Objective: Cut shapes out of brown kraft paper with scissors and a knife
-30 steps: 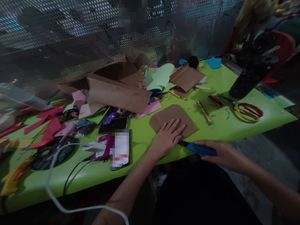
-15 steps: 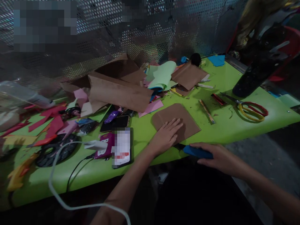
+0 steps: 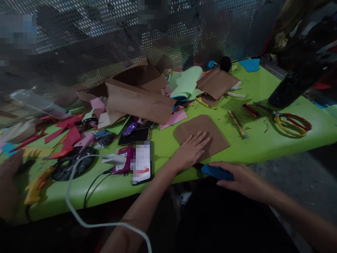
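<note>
So the biggest thing out past both your grips is that perforated metal panel (image 3: 110,38), dull grey and punched full of little holes. Below it runs your bench (image 3: 252,149), smooth bright green with a bit of sheen. Ahead and left of your left grip there's a big sheet of brown paper (image 3: 139,102), folded loosely with bent edges standing up. Well out ahead and right of your right grip is a dark cylinder (image 3: 284,91), shown leaning. Far left of your left grip you've got another person's hand (image 3: 9,186), too blurry to say what it's touching.

The flat brown piece (image 3: 201,124) lies right under your left grip: matte, blunt on the left, pointed at the near right corner. Ahead and right of your right grip sit scissors (image 3: 276,114) with red and yellow loops, and nearer in, a slim stick (image 3: 237,124).

Now the hands. Your left grip (image 3: 188,153) isn't grasping anything, just palm down with the fingers a bit spread, resting on that brown piece. Your right grip (image 3: 240,177) is wrapped around the blue tool (image 3: 217,171), a chunky angular handle pointing at your left grip, near the bench edge. Its tip is too dark to make out.
</note>
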Demonstrator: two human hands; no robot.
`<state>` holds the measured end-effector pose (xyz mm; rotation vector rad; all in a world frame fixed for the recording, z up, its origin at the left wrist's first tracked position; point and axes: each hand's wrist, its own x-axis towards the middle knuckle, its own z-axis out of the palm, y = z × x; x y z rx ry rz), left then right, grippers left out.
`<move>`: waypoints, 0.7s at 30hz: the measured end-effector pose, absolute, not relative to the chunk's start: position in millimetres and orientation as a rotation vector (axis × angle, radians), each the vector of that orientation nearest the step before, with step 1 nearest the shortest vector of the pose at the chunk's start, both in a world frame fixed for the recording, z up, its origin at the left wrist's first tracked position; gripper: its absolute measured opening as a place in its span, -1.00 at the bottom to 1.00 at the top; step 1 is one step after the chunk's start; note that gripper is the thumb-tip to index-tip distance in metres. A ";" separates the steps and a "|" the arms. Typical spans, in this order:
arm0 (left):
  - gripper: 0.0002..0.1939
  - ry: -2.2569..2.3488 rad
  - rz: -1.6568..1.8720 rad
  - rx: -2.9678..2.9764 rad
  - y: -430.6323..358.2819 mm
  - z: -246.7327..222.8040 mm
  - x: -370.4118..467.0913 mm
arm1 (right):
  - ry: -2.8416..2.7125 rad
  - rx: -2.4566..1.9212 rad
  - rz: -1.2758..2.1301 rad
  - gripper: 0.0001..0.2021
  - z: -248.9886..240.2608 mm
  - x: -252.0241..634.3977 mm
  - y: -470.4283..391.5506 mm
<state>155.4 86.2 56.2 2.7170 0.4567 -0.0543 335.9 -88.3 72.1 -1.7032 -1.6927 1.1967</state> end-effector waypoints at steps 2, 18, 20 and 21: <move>-0.43 0.454 -0.050 2.717 86.0 56.6 155.0 | -1.707 -1.692 1.195 -0.45 71.6 333.6 -87.0; -0.55 0.582 0.237 2.595 104.7 69.1 156.6 | -1.675 -1.652 0.966 -0.46 93.6 382.3 -72.2; -0.55 0.788 0.333 2.633 113.6 76.3 159.8 | -1.596 -1.787 0.673 -0.46 96.2 414.0 -53.6; -0.51 0.910 0.332 2.660 118.0 79.3 161.5 | -1.575 -1.858 0.525 -0.46 95.6 429.1 -42.2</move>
